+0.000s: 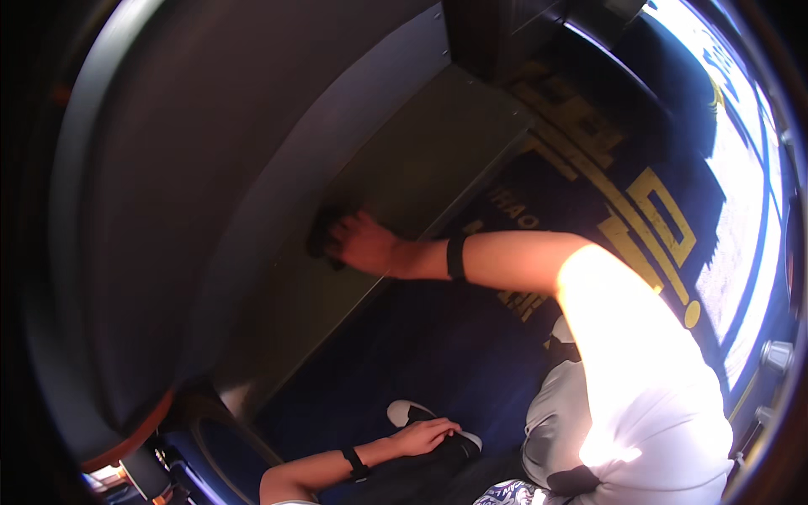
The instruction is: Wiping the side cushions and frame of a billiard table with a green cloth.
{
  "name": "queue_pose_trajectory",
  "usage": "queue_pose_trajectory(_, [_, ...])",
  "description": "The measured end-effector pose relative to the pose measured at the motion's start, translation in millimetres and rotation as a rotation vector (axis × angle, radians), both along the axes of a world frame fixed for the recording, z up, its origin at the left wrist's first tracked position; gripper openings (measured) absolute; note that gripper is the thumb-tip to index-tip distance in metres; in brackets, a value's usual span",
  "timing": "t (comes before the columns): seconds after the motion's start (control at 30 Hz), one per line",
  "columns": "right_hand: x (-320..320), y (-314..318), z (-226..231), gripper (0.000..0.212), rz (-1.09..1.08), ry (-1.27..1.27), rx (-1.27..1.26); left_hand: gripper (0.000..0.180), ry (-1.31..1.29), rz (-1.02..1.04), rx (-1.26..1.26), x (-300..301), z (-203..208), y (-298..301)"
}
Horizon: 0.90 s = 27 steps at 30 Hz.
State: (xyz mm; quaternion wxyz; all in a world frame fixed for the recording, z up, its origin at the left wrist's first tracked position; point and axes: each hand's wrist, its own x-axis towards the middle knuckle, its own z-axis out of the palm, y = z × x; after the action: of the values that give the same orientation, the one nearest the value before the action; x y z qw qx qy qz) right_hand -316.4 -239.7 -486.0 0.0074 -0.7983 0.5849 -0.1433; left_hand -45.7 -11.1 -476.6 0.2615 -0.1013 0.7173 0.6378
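My right hand (364, 244) reaches across from the right to a low grey-green panel (421, 151). Its fingers are bent over a dark, soft-edged object (323, 233) against the panel's face. Shadow and blur hide what kind of thing that is. Down by my knees, my left hand (425, 436) lies with its fingers stretched out on my dark trouser leg, just above a black-and-white shoe (408, 412). Nothing shows in that hand. Each wrist wears a black band.
A large dark grey curved surface (185, 168) overhangs the panel on the left. Dark blue matting with yellow markings (661, 210) covers the floor. Bright sunlight falls at the far right, near a metal knob-like fitting (776, 356). A brown edge (139, 433) curves at lower left.
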Motion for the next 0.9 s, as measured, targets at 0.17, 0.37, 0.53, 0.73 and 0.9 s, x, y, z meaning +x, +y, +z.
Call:
queue_pose_trajectory(0.17, [-28.8,-16.8,-8.5,0.035,-0.215,-0.204,-0.153,0.018,0.001,0.270,-0.166,-47.1,-22.8,-23.1])
queue_pose_trajectory(0.37, [-150.7,-67.3,18.2,0.031,-0.904,-0.796,-0.284,0.021,-0.147,0.270,-0.429,-32.1,-71.2,-57.8])
queue_pose_trajectory(0.53, [-274.9,-78.9,41.0,0.031,-1.124,-0.844,-1.124,0.023,-0.108,0.209,-0.551,-26.5,-76.2,-62.8])
queue_pose_trajectory(0.73, [-212.7,-110.4,27.6,0.048,-0.861,-0.675,-1.084,0.025,-0.073,0.142,-0.541,-29.8,-72.8,-57.0])
queue_pose_trajectory(0.9, [-77.6,-65.0,43.8,0.051,-0.319,-1.088,-0.565,0.026,-0.069,0.031,-0.573,-12.8,-75.4,-54.3])
